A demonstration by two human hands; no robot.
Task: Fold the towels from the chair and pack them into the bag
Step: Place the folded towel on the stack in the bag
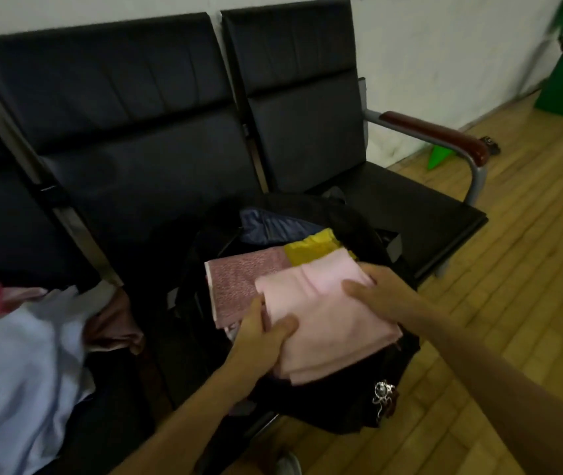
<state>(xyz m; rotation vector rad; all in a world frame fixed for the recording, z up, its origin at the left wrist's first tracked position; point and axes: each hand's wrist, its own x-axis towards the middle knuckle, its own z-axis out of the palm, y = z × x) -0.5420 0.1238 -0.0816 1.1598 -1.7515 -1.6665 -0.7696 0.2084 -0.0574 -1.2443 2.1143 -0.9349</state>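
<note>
Head view: left hand (259, 337), right hand (381, 293) grip pink towel (328, 323) over bag (341, 409) with packed towels (245, 279); unfolded pile (23, 354) on chair (129, 97) pending.

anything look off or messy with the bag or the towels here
Nothing is spilled or damaged. The folded pink towel lies askew across the mouth of the bag, with its near corner hanging over the rim, not yet tucked in. Left of the bag is a crumpled, unfolded heap of towels.

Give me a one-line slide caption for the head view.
Left hand and right hand hold a folded pink towel over the open black bag on the chair, unfolded towels piled alongside.
</note>
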